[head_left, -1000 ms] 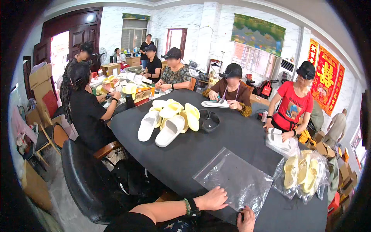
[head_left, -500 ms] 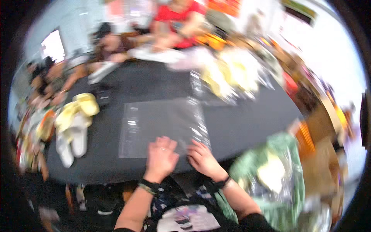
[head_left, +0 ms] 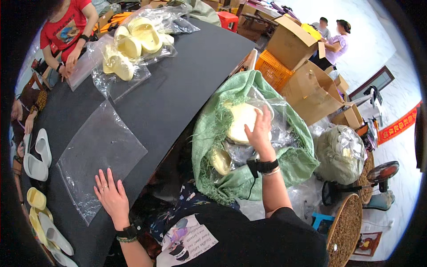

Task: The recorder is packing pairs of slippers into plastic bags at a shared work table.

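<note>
My left hand (head_left: 112, 195) lies flat, fingers stretched, on the near part of a clear plastic bag (head_left: 100, 149) spread on the dark table. Away to the right, my right hand (head_left: 261, 132) is over an open green woven sack (head_left: 296, 171), fingers apart and not closed round anything. Beneath or beside its fingers is a pale yellow slipper (head_left: 240, 122) in clear plastic; whether they touch it I cannot tell. Another yellow piece of footwear (head_left: 221, 161) shows lower in the sack.
Bagged yellow slippers (head_left: 144, 38) are heaped across the dark table (head_left: 191, 66). White slides (head_left: 36, 164) and yellow ones (head_left: 36, 199) stand along its left side. A person in red (head_left: 66, 31) handles plastic. Cartons (head_left: 307, 91), an orange crate (head_left: 272, 69) and a fan (head_left: 383, 171) stand right.
The view has swung to the right. My right hand has left the tabletop beside the clear bag and reached into the sack's opening. My left hand remains at the bag, now flat on it.
</note>
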Demonstrator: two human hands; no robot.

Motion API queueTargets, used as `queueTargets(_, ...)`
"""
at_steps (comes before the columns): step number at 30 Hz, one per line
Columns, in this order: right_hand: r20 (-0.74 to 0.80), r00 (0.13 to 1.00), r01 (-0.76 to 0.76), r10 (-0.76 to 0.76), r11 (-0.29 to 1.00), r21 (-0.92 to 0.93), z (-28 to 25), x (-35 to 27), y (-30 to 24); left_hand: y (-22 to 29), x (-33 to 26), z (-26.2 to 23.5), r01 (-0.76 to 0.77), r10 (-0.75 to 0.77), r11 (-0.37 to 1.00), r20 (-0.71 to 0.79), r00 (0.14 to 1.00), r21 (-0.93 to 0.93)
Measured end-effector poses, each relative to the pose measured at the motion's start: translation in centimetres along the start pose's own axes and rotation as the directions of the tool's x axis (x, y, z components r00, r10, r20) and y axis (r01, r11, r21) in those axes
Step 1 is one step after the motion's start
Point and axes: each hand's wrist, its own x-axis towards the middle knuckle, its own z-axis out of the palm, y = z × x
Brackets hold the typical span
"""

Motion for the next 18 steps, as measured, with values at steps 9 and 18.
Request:
queueTargets(9, 0.272, 0.959, 0.063, 0.08, 0.875, -0.48, -2.7, 6.9, 3.5, -0.7, -0.5, -0.5, 0.046, -0.046, 0.999, 0.003, 0.999, -0.012)
queueTargets(18, 0.445, 0.89, -0.167, 0.1, 0.979, 0.115, -9.6, 9.9, 4.2, -0.8, -0.8, -0.7, 0.042, -0.042, 0.999, 0.004, 0.999, -0.029)
